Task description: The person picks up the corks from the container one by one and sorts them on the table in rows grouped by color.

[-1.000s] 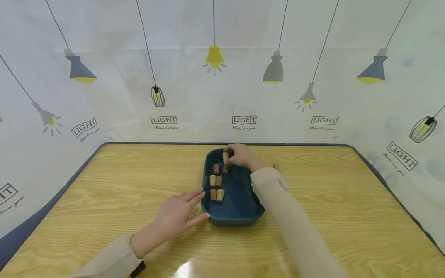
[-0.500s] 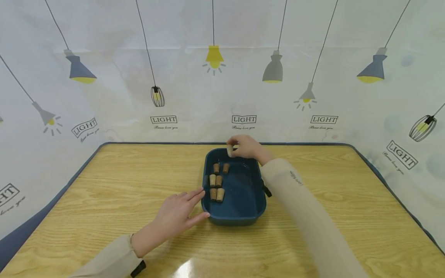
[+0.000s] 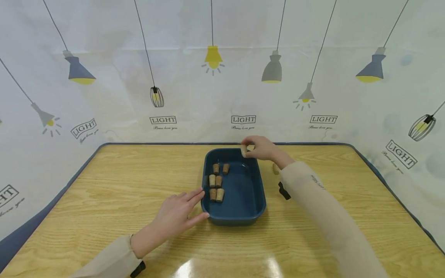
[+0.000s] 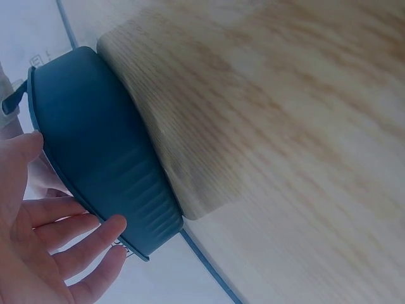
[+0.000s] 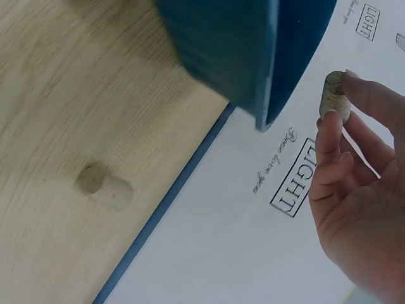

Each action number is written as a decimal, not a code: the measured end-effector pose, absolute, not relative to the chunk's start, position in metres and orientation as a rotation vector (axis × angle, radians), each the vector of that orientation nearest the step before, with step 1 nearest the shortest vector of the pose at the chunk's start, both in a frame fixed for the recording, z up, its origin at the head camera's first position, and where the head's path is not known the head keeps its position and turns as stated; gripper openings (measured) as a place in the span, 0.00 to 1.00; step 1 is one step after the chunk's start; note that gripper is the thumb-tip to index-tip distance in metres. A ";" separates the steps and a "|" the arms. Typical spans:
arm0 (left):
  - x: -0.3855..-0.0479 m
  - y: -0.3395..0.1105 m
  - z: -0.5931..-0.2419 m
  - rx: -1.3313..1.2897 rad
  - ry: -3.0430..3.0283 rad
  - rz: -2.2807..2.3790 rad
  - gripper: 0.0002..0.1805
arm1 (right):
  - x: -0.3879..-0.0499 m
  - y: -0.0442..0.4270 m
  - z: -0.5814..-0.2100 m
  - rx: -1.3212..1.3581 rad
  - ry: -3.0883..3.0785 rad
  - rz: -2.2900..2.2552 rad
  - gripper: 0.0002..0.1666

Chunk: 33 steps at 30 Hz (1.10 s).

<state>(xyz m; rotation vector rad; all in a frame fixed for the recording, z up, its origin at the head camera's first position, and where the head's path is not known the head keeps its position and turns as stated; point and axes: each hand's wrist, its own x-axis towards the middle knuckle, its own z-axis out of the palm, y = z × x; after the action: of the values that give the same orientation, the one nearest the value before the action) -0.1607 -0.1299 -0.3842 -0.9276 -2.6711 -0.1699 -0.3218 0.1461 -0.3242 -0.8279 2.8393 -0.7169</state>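
A dark blue tray [image 3: 240, 221] stands on the table. Several tapered cork stoppers [image 3: 218, 181] lie in pairs along its left side. At the tray's far right corner, my right hand [image 3: 261, 148] pinches a pale cork stopper [image 5: 335, 98] between thumb and fingertips, held up at rim height. My left hand [image 3: 175, 214] touches the tray's left rim with extended fingers; the left wrist view shows its fingertips [image 4: 114, 226] along the outer wall. Another cork stopper [image 5: 104, 186] lies on its side on the table, right of the tray, partly behind the right forearm in the head view.
The wooden table [image 3: 139, 170] ends at a dark blue edge at the back. Behind it hangs a white backdrop [image 3: 187, 96] printed with lamps. A black strap [image 3: 284, 191] shows beside the right sleeve.
Holding the cork stopper, my right hand has moved right from above the tray's far left part to its far right corner. The left hand has stayed on the rim.
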 end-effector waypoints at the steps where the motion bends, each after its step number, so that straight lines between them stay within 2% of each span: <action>1: -0.161 -0.130 -0.385 -0.924 -2.675 -0.170 0.34 | -0.321 0.150 -0.324 -0.816 2.840 -0.723 0.26; 33: -0.160 -0.130 -0.384 -0.922 -2.675 -0.158 0.34 | -0.313 0.261 -0.357 -0.658 2.901 -0.810 0.25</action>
<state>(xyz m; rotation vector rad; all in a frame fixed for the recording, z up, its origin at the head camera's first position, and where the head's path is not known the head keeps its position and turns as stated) -0.1599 -0.1298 -0.3839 -0.9215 -2.6753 -0.1583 -0.3128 0.2614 -0.3566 -0.6576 2.9011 -0.8102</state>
